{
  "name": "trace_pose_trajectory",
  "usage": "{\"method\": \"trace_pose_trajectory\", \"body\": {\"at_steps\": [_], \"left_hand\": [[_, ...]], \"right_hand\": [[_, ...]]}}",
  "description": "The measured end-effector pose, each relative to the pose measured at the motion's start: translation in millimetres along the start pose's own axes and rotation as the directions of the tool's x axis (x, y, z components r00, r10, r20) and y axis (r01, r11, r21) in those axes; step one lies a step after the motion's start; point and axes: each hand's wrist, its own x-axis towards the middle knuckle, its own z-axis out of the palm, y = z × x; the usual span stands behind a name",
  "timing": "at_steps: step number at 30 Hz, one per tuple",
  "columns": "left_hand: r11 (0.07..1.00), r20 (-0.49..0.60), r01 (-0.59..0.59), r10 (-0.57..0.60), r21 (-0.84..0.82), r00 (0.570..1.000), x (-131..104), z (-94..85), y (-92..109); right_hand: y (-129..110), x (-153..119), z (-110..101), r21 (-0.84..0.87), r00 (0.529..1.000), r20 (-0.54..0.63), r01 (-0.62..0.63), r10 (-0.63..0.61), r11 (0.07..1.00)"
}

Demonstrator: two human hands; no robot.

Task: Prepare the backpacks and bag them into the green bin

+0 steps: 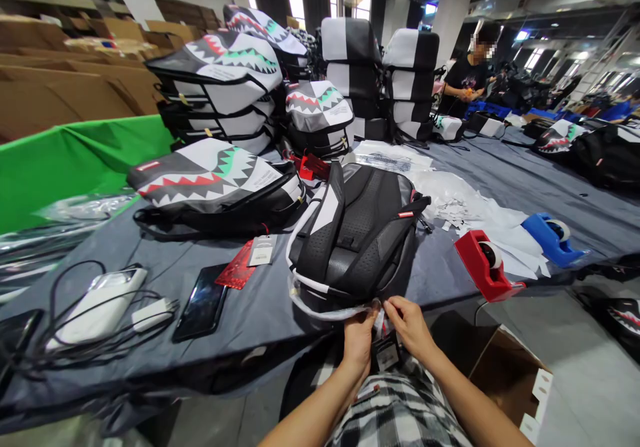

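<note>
A black and white backpack (357,234) lies on the table with its padded back panel and shoulder straps facing up. Clear plastic (320,310) runs along its white lower edge, close to me. At that edge, my left hand (359,337) is closed, fingertips pinched near the end of the plastic. My right hand (413,327) is closed beside it, thumb and finger pressed together. What each pinch holds is too small to make out. Something red and white shows between the hands, and a dark tag (387,354) hangs just below.
Shark-mouth backpacks (210,174) lie and stack at left. A phone (201,302), white charger (97,307) and red tag (237,266) lie nearby. Tape dispensers, red (475,260) and blue (547,237), stand right. Below is a cardboard box (510,374). A person (465,80) stands behind.
</note>
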Motion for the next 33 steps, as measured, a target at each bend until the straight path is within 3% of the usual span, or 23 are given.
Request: {"method": "trace_pose_trajectory", "body": {"at_steps": [3,6,8,9,11,12,13,14,15,16,17,18,19,20,21,23,28,33], "left_hand": [[1.0,-0.027,0.021,-0.021,-0.012,0.999,2,1.6,0],[0.999,-0.017,0.022,-0.021,0.039,1.0,4,1.9,2],[0.993,0.03,0.001,-0.004,0.115,1.0,2,-4.3,5],[0.985,0.072,-0.01,-0.002,0.17,0.997,0,-10.6,6],[0.941,0.183,-0.074,0.013,0.33,0.983,-9,-29.3,11],[0.893,0.243,-0.157,0.056,0.423,0.969,-15,-40.4,14],[0.814,0.311,-0.289,0.141,0.504,0.94,-21,-51.4,17],[0.688,0.389,-0.461,0.272,0.56,0.88,-26,-61.2,22],[0.506,0.469,-0.633,0.425,0.585,0.774,-30,-69.0,28],[0.285,0.543,-0.759,0.558,0.585,0.628,-32,-74.1,34],[0.067,0.603,-0.813,0.636,0.579,0.481,-31,-76.4,41],[-0.111,0.646,-0.806,0.666,0.581,0.373,-28,-76.2,48],[-0.233,0.673,-0.768,0.667,0.596,0.319,-22,-74.3,54],[-0.302,0.689,-0.727,0.654,0.616,0.312,-16,-71.4,58],[-0.331,0.699,-0.701,0.634,0.632,0.332,-10,-68.4,61],[-0.331,0.71,-0.696,0.603,0.637,0.363,0,-64.5,63],[-0.236,0.674,-0.73,0.628,0.642,0.39,5,-65.0,59],[-0.137,0.619,-0.756,0.675,0.64,0.402,3,-63.6,63]], "right_hand": [[-1,3,3,0.121,0.972,0.193,-0.157,0.132,0.98],[4,17,3,0.142,0.901,0.362,-0.306,0.238,0.942],[4,25,-3,0.102,0.844,0.468,-0.346,0.262,0.933],[4,27,-7,0.062,0.845,0.468,-0.322,0.257,0.945],[-1,24,-15,-0.051,0.939,0.292,-0.176,0.184,0.983],[-4,20,-17,-0.126,0.986,0.14,-0.072,0.09,0.989],[-8,14,-18,-0.205,0.999,0.0,0.039,-0.04,0.978],[-11,7,-17,-0.282,0.979,-0.093,0.149,-0.182,0.948],[-15,1,-13,-0.357,0.941,-0.132,0.248,-0.312,0.901],[-18,-4,-8,-0.429,0.903,-0.119,0.328,-0.412,0.842],[-21,-7,-1,-0.501,0.875,-0.084,0.377,-0.477,0.779],[-23,-9,7,-0.572,0.857,-0.056,0.393,-0.512,0.72],[-24,-9,15,-0.632,0.85,-0.044,0.383,-0.524,0.673],[-23,-8,21,-0.674,0.85,-0.048,0.36,-0.525,0.645],[-22,-6,26,-0.69,0.852,-0.057,0.343,-0.521,0.637],[-19,-2,30,-0.669,0.849,-0.079,0.343,-0.522,0.66],[-16,-3,25,-0.549,0.807,-0.164,0.403,-0.567,0.732],[-15,-4,29,-0.45,0.697,-0.165,0.577,-0.698,0.682]]}}
